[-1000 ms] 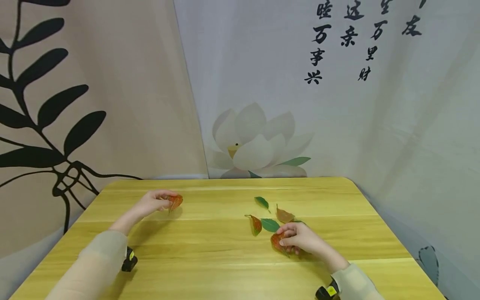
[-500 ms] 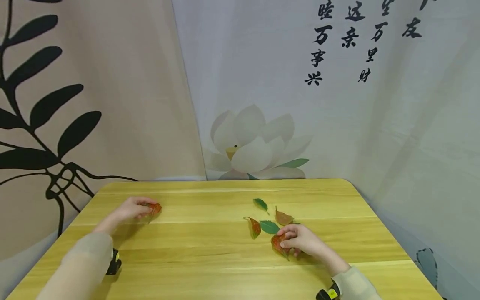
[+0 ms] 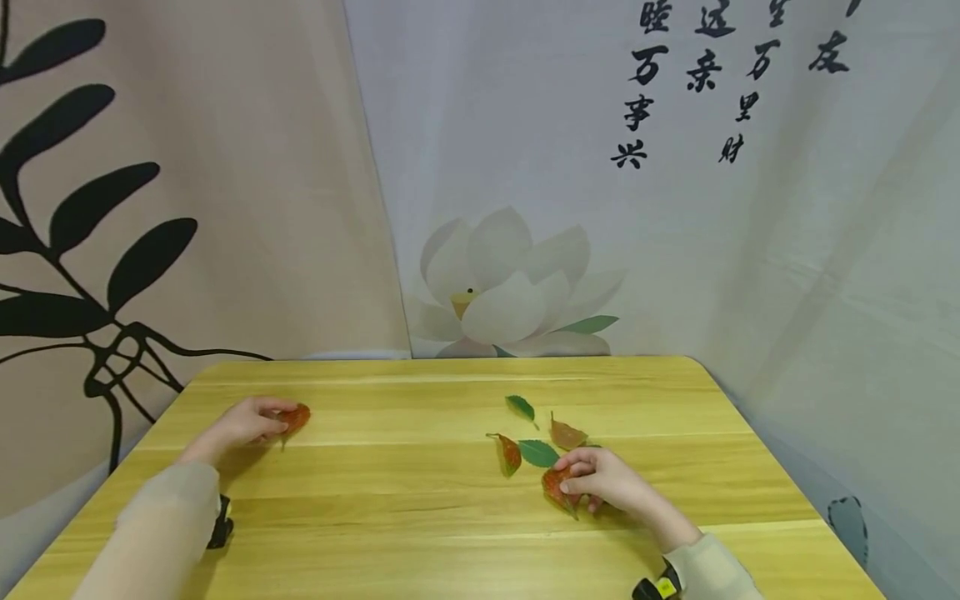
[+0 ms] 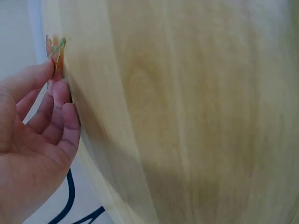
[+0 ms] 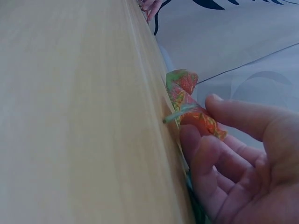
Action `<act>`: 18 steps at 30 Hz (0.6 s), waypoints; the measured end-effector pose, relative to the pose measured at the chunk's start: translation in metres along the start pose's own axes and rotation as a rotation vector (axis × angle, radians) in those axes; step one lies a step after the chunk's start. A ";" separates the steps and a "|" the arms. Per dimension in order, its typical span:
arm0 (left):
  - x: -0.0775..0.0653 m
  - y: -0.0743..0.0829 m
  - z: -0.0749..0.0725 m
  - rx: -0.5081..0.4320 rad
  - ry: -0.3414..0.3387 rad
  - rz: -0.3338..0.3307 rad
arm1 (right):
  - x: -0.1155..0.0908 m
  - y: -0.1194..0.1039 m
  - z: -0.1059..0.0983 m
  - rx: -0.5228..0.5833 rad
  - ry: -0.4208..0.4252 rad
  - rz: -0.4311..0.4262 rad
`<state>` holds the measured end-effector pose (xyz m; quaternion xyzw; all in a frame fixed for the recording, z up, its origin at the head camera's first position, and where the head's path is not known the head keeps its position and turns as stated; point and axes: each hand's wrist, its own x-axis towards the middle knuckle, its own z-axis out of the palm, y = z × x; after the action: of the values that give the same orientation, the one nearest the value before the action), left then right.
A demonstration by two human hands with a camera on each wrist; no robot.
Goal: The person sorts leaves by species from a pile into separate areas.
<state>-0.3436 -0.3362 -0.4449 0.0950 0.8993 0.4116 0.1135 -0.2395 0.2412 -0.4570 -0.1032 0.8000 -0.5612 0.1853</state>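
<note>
While right fingers (image 3: 577,483) pinch one red leaf (image 3: 553,487), left fingers (image 3: 274,405) pinch another red leaf (image 3: 298,417) to their right, stem (image 3: 283,442) nearward.

Towards the far left corner of the worktop (image 3: 390,517), one leaf (image 3: 298,418) is in the left fingers (image 4: 35,77). Right of centre, a second leaf (image 3: 557,485) is in the right fingers (image 5: 240,113), with loose leaves (image 3: 538,452) behind and left. A curtain (image 3: 285,208) hangs beyond the far edge.

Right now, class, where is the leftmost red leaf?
In the head view, that red leaf is in the left grip, near the table's far left corner, apart from the other leaves.
</note>
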 end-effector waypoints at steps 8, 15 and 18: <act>0.005 -0.008 0.002 0.113 0.033 0.046 | 0.000 0.000 0.001 0.000 0.000 -0.012; 0.000 -0.011 0.006 0.068 0.029 0.019 | -0.002 -0.015 -0.003 -0.037 0.009 -0.070; 0.000 -0.010 0.006 0.047 0.017 0.018 | -0.002 -0.027 -0.006 -0.066 0.030 -0.108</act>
<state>-0.3424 -0.3388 -0.4561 0.1023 0.9086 0.3924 0.0997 -0.2414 0.2380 -0.4290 -0.1441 0.8140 -0.5452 0.1393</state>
